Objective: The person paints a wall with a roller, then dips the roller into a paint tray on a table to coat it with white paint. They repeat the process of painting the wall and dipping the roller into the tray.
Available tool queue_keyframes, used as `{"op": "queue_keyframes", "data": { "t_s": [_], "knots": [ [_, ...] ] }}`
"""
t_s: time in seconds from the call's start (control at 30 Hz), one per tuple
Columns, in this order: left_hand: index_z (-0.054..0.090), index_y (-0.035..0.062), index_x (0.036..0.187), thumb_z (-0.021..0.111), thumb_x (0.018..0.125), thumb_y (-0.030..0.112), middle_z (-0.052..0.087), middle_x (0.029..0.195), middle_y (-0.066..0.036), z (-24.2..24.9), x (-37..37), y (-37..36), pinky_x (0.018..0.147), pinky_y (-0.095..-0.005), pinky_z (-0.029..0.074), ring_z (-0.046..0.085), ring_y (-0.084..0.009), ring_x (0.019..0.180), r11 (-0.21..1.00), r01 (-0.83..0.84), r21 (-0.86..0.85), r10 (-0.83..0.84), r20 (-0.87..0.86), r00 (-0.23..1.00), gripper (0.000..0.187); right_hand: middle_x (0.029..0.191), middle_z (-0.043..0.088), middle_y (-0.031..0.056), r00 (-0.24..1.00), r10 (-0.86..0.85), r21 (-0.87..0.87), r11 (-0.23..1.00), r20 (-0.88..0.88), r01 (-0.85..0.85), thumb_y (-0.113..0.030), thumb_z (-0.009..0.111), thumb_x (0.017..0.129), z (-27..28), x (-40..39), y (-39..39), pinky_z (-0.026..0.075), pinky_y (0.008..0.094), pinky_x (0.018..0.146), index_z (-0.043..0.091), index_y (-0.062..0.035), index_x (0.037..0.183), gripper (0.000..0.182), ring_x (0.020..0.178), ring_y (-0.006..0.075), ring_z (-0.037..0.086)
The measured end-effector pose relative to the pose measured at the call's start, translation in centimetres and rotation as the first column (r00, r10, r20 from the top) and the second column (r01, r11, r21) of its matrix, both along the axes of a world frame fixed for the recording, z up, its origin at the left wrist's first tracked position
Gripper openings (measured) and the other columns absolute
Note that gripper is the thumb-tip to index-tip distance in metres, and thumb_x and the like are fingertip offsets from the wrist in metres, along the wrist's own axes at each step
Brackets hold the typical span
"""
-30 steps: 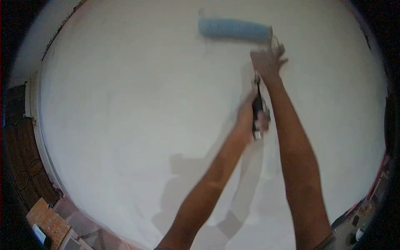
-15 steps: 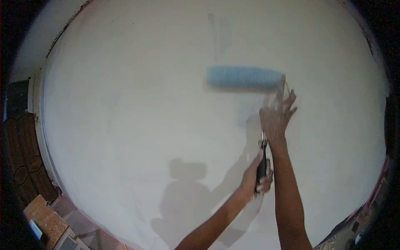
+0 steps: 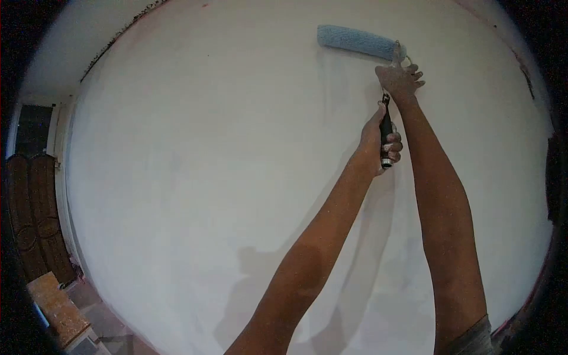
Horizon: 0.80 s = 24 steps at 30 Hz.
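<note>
A paint roller with a fuzzy blue sleeve [image 3: 358, 40] lies against the pale wall [image 3: 195, 177], high and right of centre, its left end slightly higher. My left hand [image 3: 381, 142] is wrapped around the roller's black handle [image 3: 386, 127]. Above it, my right hand [image 3: 401, 81] presses on the wire frame near the sleeve's right end. Its index finger points up over the sleeve and the other fingers spread to the right. Pale paint specks cover both hands. Part of the wire frame is hidden behind my right hand.
A carved brown wooden door [image 3: 35, 219] stands at the far left beneath a dark window [image 3: 34, 131]. At lower left sits a speckled brown board [image 3: 59, 307] above the tiled floor. Shadows of my head and arms fall on the wall.
Both hands have carried the paint roller up the wall and a little to the right. The sleeve, blurred before, is now sharp and more tilted. The view has shifted slightly.
</note>
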<state>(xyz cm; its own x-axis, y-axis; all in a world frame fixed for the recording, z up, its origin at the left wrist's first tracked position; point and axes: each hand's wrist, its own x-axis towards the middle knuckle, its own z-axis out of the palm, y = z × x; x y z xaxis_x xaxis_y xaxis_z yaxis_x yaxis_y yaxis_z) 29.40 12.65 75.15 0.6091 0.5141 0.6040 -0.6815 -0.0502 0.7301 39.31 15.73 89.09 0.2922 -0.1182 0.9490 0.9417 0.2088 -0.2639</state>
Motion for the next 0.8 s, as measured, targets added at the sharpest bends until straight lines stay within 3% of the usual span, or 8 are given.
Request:
{"op": "queue_keyframes", "data": {
  "t_s": [0.13, 0.27, 0.43, 0.5, 0.57, 0.67, 0.73, 0.8],
  "knots": [
    [0.036, 0.0148, 0.060, 0.042, 0.083, 0.056, 0.033, 0.042, 0.003, 0.2, 1.6, 0.3, 0.025, -0.0224, 0.022, 0.029, -0.0081, 0.029, 1.000, -0.023, 0.004, 0.023, 0.012, 1.000, 0.048, 0.131, 0.013, 0.0392, 0.997, -0.042, 0.089, 0.995, 0.059, 0.036, -0.040, 0.060, 0.068, 0.7, 1.4, 0.7, 0.014, 0.0653, 0.094, 0.005, -0.0313, 0.138, 0.090, 0.118, 0.0600, 0.015],
    [0.040, 0.0124, 0.062, 0.036, 0.087, 0.054, 0.032, 0.041, 0.001, -9.6, 2.4, -1.2, 0.025, -0.0244, 0.024, 0.028, -0.0105, 0.026, 0.988, -0.075, -0.138, 0.074, -0.011, 0.997, 0.048, 0.130, 0.016, 0.0381, 0.990, 0.006, 0.147, 0.989, 0.143, -0.027, -0.026, 0.063, 0.065, -9.8, 0.9, -1.0, 0.016, 0.0630, 0.096, 0.007, -0.0276, 0.139, 0.093, 0.120, 0.0565, 0.017],
    [0.043, 0.0115, 0.064, 0.032, 0.088, 0.054, 0.032, 0.040, 0.000, -20.8, 3.8, -4.0, 0.025, -0.0254, 0.024, 0.028, -0.0113, 0.025, 0.969, 0.081, -0.233, -0.076, 0.029, 0.997, 0.050, 0.129, 0.019, 0.0375, 0.994, 0.034, -0.057, 0.998, 0.104, -0.028, -0.010, 0.055, 0.063, -20.1, 0.9, -4.2, 0.016, 0.0634, 0.096, 0.007, -0.0162, 0.140, 0.091, 0.120, 0.0540, 0.019],
    [0.044, 0.0104, 0.064, 0.032, 0.087, 0.055, 0.032, 0.040, 0.001, -19.7, 4.2, -3.4, 0.025, -0.0253, 0.023, 0.027, -0.0111, 0.025, 0.942, 0.122, -0.312, -0.108, 0.063, 0.992, 0.052, 0.128, 0.020, 0.0374, 0.992, 0.034, -0.101, 0.995, 0.125, -0.022, -0.010, 0.054, 0.063, -19.6, 1.5, -1.9, 0.016, 0.0632, 0.097, 0.007, -0.0132, 0.139, 0.090, 0.121, 0.0532, 0.019],
    [0.044, 0.0106, 0.063, 0.033, 0.087, 0.056, 0.033, 0.040, 0.001, -17.9, 3.9, -3.3, 0.025, -0.0253, 0.024, 0.027, -0.0112, 0.025, 0.957, -0.033, -0.288, 0.033, -0.006, 0.999, 0.052, 0.128, 0.021, 0.0364, 0.986, -0.028, -0.081, 0.996, 0.167, 0.041, -0.012, 0.054, 0.064, -17.8, 1.6, -0.4, 0.016, 0.0621, 0.097, 0.006, -0.0105, 0.139, 0.089, 0.121, 0.0520, 0.019],
    [0.043, 0.0119, 0.063, 0.036, 0.086, 0.056, 0.033, 0.040, 0.001, -12.6, 2.6, -2.2, 0.026, -0.0249, 0.024, 0.028, -0.0110, 0.026, 0.971, -0.188, -0.149, 0.184, -0.040, 0.982, 0.051, 0.129, 0.023, 0.0346, 0.992, -0.004, 0.067, 0.998, 0.125, -0.005, -0.017, 0.055, 0.065, -12.5, 1.2, 0.4, 0.017, 0.0585, 0.099, 0.009, -0.0026, 0.137, 0.087, 0.124, 0.0474, 0.019],
    [0.042, 0.0125, 0.062, 0.038, 0.086, 0.054, 0.033, 0.041, 0.002, -7.9, 2.1, -1.3, 0.026, -0.0245, 0.025, 0.030, -0.0107, 0.027, 0.975, -0.210, -0.076, 0.211, 0.009, 0.977, 0.048, 0.135, 0.021, 0.0253, 0.993, -0.102, 0.137, 0.986, 0.059, 0.093, -0.024, 0.053, 0.074, -7.9, 0.9, 1.5, 0.024, 0.0557, 0.099, 0.018, 0.0081, 0.131, 0.075, 0.126, 0.0399, 0.021],
    [0.041, 0.0124, 0.062, 0.039, 0.086, 0.052, 0.033, 0.041, 0.002, -4.0, 1.7, -0.6, 0.026, -0.0243, 0.024, 0.030, -0.0102, 0.028, 0.978, -0.210, -0.022, 0.210, 0.026, 0.977, 0.046, 0.136, 0.019, 0.0274, 0.998, -0.058, 0.096, 0.994, -0.001, 0.058, -0.029, 0.051, 0.074, -3.6, 0.8, 1.7, 0.016, 0.0535, 0.102, 0.016, 0.0074, 0.132, 0.078, 0.128, 0.0389, 0.018]
  ]
}}
